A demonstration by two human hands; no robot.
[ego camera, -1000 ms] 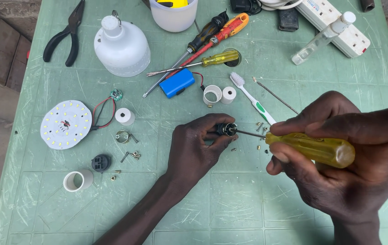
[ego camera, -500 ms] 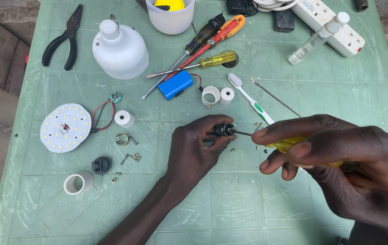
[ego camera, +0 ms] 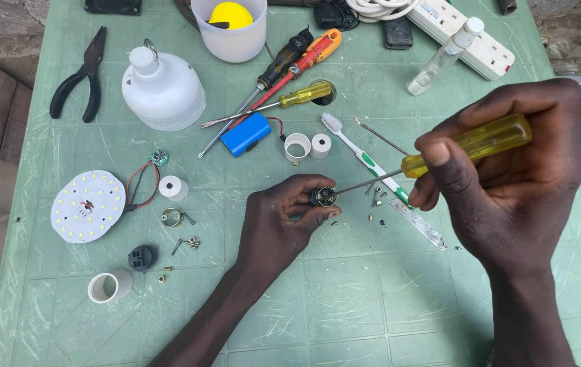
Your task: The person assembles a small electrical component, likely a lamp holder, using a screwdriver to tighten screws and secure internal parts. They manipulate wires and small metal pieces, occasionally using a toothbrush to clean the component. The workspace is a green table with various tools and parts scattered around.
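While left hand point(ego camera: 280, 224) grips small black part point(ego camera: 323, 198), right hand point(ego camera: 501, 177) raised screwdriver point(ego camera: 464, 145) handle

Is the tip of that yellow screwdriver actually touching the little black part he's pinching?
Touching: the head view shows the yellow screwdriver shaft ending right on the small black part, no gap visible.

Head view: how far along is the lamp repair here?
Done: white lamp housing lies apart from the LED disc, loose screws out. In hand: left hand grips a small black part, right hand drives a yellow-handled screwdriver into it. Left: everything remains unassembled.
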